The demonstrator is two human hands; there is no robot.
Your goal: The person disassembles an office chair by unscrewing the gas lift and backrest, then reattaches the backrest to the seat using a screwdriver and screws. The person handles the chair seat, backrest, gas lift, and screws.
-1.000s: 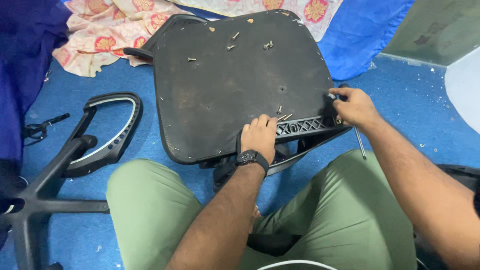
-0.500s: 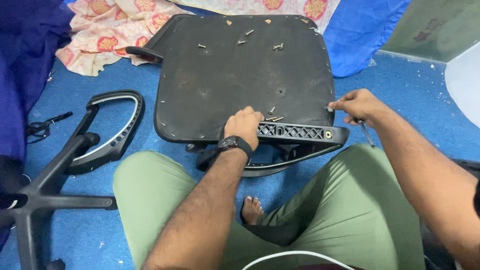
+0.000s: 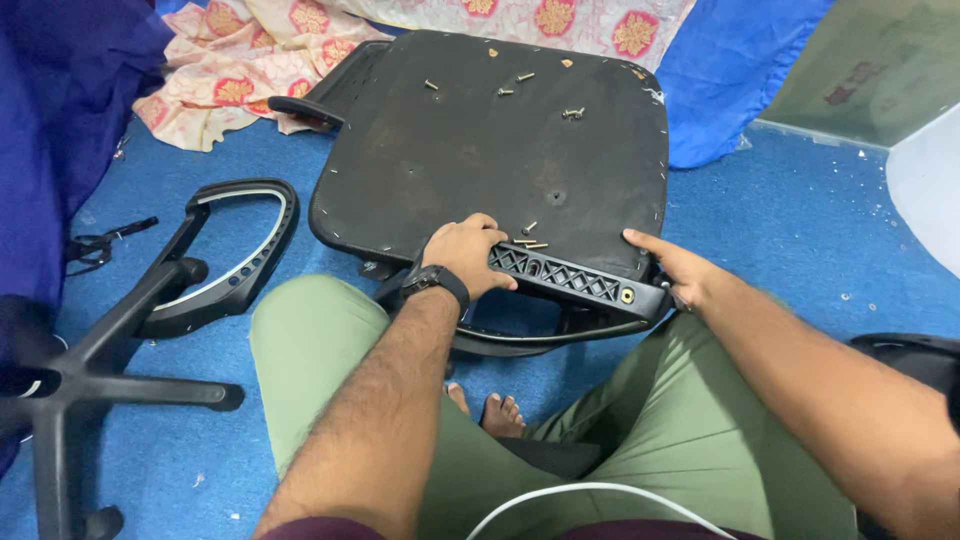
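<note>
Two hands steady the armrest bracket [image 3: 565, 277] at the upturned seat's [image 3: 480, 150] 6 o'clock edge: left hand [image 3: 465, 255] curled over it, right hand [image 3: 680, 272] pinching its end. Screws [image 3: 530, 240] lie loose, apparently undriven.

Single head-worn view, looking steeply down and forward from close range over the lap onto the upturned chair seat [image 3: 490, 160] on the blue floor [image 3: 800, 210]

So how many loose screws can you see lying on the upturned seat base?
About 8. Five sit near the far edge: one, a pair, and a clump of perhaps two. Three lie by the left hand, around. More may be hidden.
</note>
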